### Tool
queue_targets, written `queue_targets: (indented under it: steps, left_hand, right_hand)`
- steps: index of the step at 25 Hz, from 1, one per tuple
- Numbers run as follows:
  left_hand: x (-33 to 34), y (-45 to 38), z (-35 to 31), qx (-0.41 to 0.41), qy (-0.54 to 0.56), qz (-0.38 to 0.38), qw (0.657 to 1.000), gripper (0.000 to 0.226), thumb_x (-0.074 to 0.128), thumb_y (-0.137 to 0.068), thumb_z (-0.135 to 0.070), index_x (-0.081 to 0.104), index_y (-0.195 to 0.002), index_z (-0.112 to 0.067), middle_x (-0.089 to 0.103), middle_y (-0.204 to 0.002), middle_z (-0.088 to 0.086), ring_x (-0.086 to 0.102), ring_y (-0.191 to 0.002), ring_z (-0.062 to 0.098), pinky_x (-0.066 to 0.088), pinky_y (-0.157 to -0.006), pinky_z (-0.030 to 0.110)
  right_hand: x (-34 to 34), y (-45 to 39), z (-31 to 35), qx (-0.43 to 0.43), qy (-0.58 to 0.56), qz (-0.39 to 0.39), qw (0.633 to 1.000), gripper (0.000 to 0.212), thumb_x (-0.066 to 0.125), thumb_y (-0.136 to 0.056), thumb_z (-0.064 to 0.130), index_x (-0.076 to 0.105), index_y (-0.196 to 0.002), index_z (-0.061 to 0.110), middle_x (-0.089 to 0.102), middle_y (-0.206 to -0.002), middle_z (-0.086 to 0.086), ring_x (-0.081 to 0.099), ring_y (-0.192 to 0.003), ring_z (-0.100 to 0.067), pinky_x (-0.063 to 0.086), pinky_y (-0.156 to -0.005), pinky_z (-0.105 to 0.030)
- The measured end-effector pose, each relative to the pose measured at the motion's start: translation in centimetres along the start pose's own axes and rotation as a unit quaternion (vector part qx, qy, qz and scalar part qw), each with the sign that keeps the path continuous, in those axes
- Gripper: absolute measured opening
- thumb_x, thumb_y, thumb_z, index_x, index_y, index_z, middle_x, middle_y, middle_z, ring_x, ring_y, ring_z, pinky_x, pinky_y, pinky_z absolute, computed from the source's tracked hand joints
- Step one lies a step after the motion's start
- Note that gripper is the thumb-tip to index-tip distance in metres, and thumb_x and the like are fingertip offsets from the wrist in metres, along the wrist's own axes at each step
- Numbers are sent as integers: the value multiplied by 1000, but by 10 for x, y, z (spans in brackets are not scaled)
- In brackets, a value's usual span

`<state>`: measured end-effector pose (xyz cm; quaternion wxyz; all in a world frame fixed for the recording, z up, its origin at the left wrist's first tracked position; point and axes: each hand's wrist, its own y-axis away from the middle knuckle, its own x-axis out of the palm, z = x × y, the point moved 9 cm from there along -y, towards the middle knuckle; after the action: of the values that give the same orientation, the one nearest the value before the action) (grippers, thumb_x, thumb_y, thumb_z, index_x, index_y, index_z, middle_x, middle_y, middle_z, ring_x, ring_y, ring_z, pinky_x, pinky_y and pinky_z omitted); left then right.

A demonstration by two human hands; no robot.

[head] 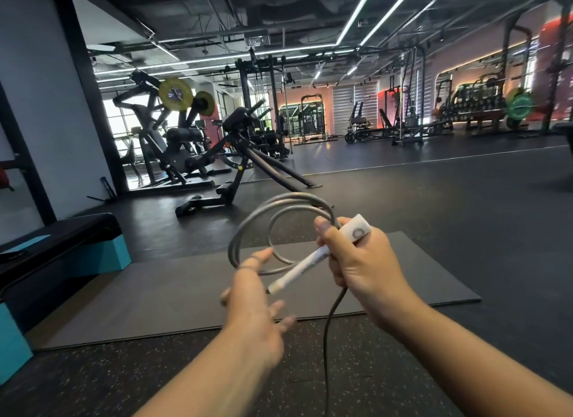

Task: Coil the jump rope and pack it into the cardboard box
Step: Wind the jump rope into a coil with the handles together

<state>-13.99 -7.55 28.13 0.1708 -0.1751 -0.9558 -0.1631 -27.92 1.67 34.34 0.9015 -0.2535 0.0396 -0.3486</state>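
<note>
A grey jump rope [248, 221] hangs in a few loops in front of me. My right hand [362, 261] is shut on its white handles [297, 271], one poking down-left and one [356, 230] sticking up past the thumb, and pins the loops at their right side. A loose tail of rope [328, 339] drops from that hand to the floor. My left hand [251, 305] is below the loops, fingers spread, its index finger and thumb touching the lowest strand. No cardboard box is in view.
A dark exercise mat [186, 292] lies on the speckled rubber floor beneath my hands. A black-and-teal step platform [71, 246] stands at the left. A black back-extension bench [235, 168] and weight machines fill the space beyond.
</note>
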Motion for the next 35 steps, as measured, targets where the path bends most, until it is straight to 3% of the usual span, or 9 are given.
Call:
queue_targets:
  steps: [2,5,8,10,13,21,26,30,35]
  left_hand:
    - [-17,13,-49,212,-156,-38,964,88,74,-79,-21,27,-152,-31,32,-158,1,36,-141,24,33,-113,51]
    - [46,92,-110,626,-423,112,646,79,67,-84,-17,31,-153,-29,27,-163,-10,22,-150,6,21,-122,38]
    - [108,102,-87,619,-602,243,442,46,41,-102,-41,45,-145,-25,57,-144,-4,48,-134,11,34,-113,37]
    - [120,73,-74,511,-679,260,458,44,25,-104,-54,54,-120,-26,69,-108,-1,61,-104,21,46,-93,44]
    - [116,46,-70,455,-668,267,525,48,22,-102,-60,52,-104,-22,63,-79,-1,58,-78,19,46,-73,39]
    - [103,50,-88,542,-538,251,595,44,32,-103,-46,62,-96,-14,68,-75,4,63,-72,22,46,-69,40]
    - [93,35,-84,407,-609,279,621,18,43,-100,-25,56,-92,-17,63,-59,-5,57,-59,12,43,-55,26]
    - [108,34,-80,317,-754,253,516,30,37,-100,-38,58,-95,-16,63,-86,2,53,-73,15,38,-62,33]
    - [97,43,-61,313,-752,339,471,39,35,-101,-56,45,-108,-19,63,-76,-5,56,-66,11,39,-59,27]
  right_hand:
    - [-5,-8,7,-10,158,39,987,38,68,-95,34,64,-60,18,43,-45,9,37,-40,-8,31,-47,-27]
    - [0,-13,20,-51,384,95,917,37,67,-90,39,60,-60,18,56,-52,6,48,-49,-7,35,-51,-27]
    - [16,-10,31,-88,531,156,828,27,56,-86,40,64,-82,15,69,-79,0,64,-74,-18,47,-65,-34]
    - [25,-6,38,-88,559,185,804,9,59,-90,27,65,-87,21,65,-87,5,67,-89,-23,50,-74,-35]
    - [15,-7,47,-57,440,142,885,19,68,-77,39,70,-75,21,73,-78,-6,70,-79,-28,57,-69,-41]
    - [11,1,25,38,282,228,931,28,75,-88,39,70,-83,12,53,-67,8,46,-63,-7,38,-62,-27]
    - [21,5,18,14,366,301,880,32,64,-97,41,70,-90,10,75,-76,2,61,-62,-8,45,-66,-27]
    - [33,6,19,-51,478,309,821,26,63,-96,43,70,-97,18,67,-76,5,56,-64,-7,42,-59,-23]
    - [21,7,33,-58,399,314,860,22,71,-86,55,73,-85,32,68,-69,2,60,-63,-8,48,-61,-32]
